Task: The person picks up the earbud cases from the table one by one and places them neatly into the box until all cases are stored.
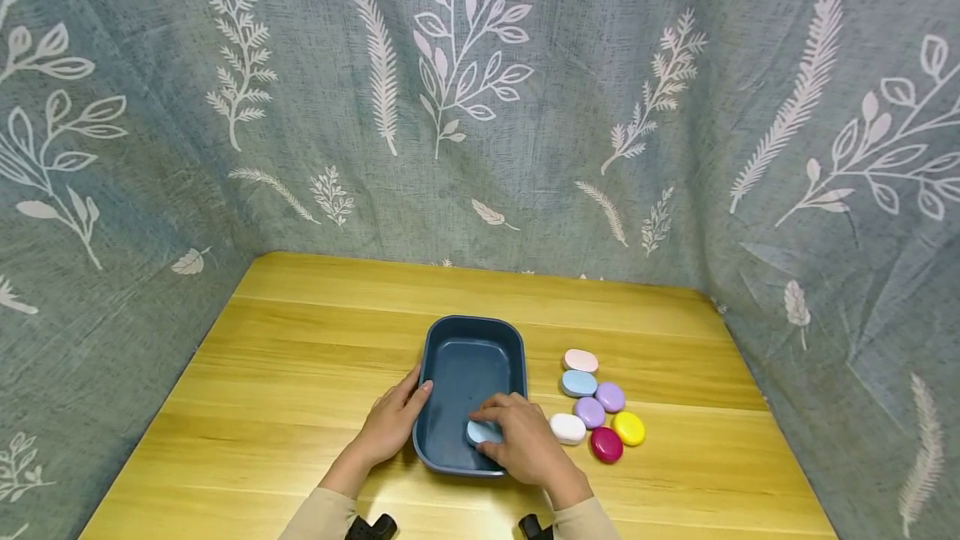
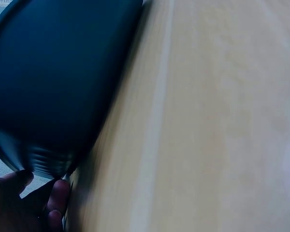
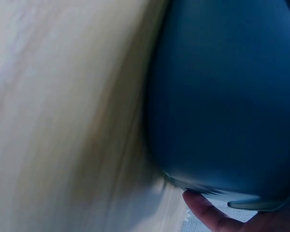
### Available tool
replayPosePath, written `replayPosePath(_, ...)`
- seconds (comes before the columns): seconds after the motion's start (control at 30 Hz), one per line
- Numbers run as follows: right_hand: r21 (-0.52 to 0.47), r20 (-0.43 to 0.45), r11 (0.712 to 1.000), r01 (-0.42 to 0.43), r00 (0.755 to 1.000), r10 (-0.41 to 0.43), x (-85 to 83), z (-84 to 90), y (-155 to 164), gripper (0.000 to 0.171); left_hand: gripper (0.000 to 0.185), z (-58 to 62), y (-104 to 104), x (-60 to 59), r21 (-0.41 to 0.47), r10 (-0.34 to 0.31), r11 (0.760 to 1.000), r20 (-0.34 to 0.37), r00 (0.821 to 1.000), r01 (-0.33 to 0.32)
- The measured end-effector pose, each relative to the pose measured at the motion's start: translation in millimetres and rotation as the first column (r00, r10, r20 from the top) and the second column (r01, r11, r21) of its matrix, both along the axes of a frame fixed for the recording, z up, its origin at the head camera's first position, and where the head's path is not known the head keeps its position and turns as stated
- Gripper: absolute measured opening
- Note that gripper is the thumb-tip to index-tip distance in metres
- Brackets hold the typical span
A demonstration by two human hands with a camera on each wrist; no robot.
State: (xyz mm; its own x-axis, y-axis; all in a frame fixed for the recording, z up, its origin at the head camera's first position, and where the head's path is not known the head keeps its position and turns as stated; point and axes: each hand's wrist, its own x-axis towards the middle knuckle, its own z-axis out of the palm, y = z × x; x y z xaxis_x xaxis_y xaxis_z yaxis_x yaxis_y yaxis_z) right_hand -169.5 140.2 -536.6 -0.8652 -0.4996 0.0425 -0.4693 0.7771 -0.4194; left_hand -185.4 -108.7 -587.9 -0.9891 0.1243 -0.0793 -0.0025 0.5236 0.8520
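Observation:
A dark blue rectangular plastic bin (image 1: 469, 473) stands upright on the table. My left hand (image 1: 393, 419) holds its left wall, thumb over the rim and fingers along the outside; in the left wrist view some of those fingers (image 2: 58, 195) show beside the bin's dark outer wall (image 2: 63, 72). Inside the bin, near its front right corner, my right hand (image 1: 525, 440) pinches a light blue oval piece (image 1: 480, 432), smooth like a soap bar, between thumb and fingers. The hand partly covers it. From the right wrist, the bin's outer wall (image 3: 222, 96) hides the piece, leaving a finger (image 3: 208, 212) visible.
Right of the bin lie a pink oval piece (image 1: 581, 361), a blue one (image 1: 579, 383), a white one (image 1: 567, 429), and round pieces: two purple (image 1: 611, 397), one yellow (image 1: 628, 428), one dark red (image 1: 606, 445). Patterned grey-green cloth (image 1: 480, 190) surrounds the wooden table (image 1: 300, 340).

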Motion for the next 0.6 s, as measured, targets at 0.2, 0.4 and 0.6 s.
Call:
replayPosePath(0.2,0.010,0.003,1.000,0.007,1.000,-0.007,0.8,0.9,-1.7,0.035,0.068,0.6,0.2,0.2,0.005,0.003,1.000,-0.006,1.000,-0.003)
replayPosePath(0.4,0.016,0.004,1.000,0.016,1.000,-0.016,1.5,1.7,-2.9,0.038,0.069,0.6,0.6,0.0,0.008,0.006,1.000,-0.008,1.000,-0.006)
replayPosePath(0.6,0.006,-0.001,1.000,0.023,1.000,-0.023,1.1,0.5,-3.2,0.040,0.068,0.8,0.5,-0.3,0.009,0.004,1.000,-0.015,1.000,-0.004)
